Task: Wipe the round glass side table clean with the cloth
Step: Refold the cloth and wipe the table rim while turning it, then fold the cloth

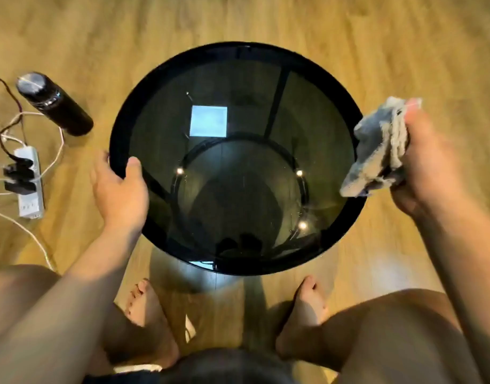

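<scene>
The round glass side table stands in the middle of the head view, with a dark smoked top, a black rim and a ring frame visible through the glass. My left hand grips the rim on the table's left side, thumb on top of the glass. My right hand is raised at the table's right edge and holds a crumpled grey cloth, which hangs just above the rim without touching the glass. Ceiling lights reflect as bright spots on the glass.
A black bottle lies on the wooden floor to the left. Beside it sits a white power strip with plugs and several trailing cables. My bare feet and knees are close under the table's near edge.
</scene>
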Tool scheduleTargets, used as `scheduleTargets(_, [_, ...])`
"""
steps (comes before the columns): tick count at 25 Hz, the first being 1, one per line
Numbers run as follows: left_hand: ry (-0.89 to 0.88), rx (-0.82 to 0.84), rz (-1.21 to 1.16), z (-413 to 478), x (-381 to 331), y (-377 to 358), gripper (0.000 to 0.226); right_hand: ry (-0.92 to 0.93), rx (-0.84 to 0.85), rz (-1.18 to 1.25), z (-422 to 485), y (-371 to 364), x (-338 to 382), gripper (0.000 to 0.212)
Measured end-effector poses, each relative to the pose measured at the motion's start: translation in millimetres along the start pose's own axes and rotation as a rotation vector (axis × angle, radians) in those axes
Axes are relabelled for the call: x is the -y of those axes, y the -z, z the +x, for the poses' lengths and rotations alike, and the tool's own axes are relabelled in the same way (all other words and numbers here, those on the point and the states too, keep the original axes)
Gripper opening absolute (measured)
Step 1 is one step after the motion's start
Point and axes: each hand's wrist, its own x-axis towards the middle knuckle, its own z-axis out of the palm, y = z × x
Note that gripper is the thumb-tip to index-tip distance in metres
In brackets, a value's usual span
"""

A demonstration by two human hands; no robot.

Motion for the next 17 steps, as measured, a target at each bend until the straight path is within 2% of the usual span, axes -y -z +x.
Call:
scheduleTargets(2, [-0.195, 0.109, 0.012, -40.1, -25.6, 18.2, 0.046, -0.246, 0.264, 0.341, -48.0, -26.0, -24.5, 0.038])
scheduleTargets(3, [-0.273, 0.241, -0.009, -73.2, -34.6, 33.4, 0.043, -0.360, 0.369, 0.409, -76.6, -32.3, -32.1, 0.039])
scheduleTargets(5, [-0.379, 0.612, -0.056, -137.5, -43.5, 61.4, 0.052, -0.526, 0.471, 0.505, -137.1, -42.8, -46.6, 0.052])
scheduleTargets(6, [-0.419, 0.735, -0.025, -163.9, -43.1, 73.6, 0.060, -0.588, 0.536, 0.564, -161.3, -47.7, -53.1, 0.063])
scheduleTargets(7, [-0.452, 0.790, 0.020, -183.5, -40.2, 83.2, 0.064, -0.610, 0.616, 0.559, -182.6, -51.4, -55.9, 0.072])
scheduleTargets(9, [-0.438, 0.736, 0.011, -202.3, -31.8, 95.7, 0.063, -0.573, 0.720, 0.530, -211.7, -55.2, -56.4, 0.072])
scheduleTargets(11, [-0.342, 0.677, -0.082, -205.9, -31.7, 109.4, 0.050, -0.412, 0.777, 0.344, -232.5, -56.9, -50.7, 0.050])
scheduleTargets(14, [-0.252, 0.676, -0.246, -209.2, -34.3, 127.3, 0.026, -0.126, 0.675, 0.045, -249.0, -52.0, -51.5, 0.028])
scheduleTargets(17, [-0.130, 0.612, -0.423, -210.9, -36.9, 138.0, 0.011, -0.009, 0.565, -0.024, -254.8, -44.6, -49.5, 0.021])
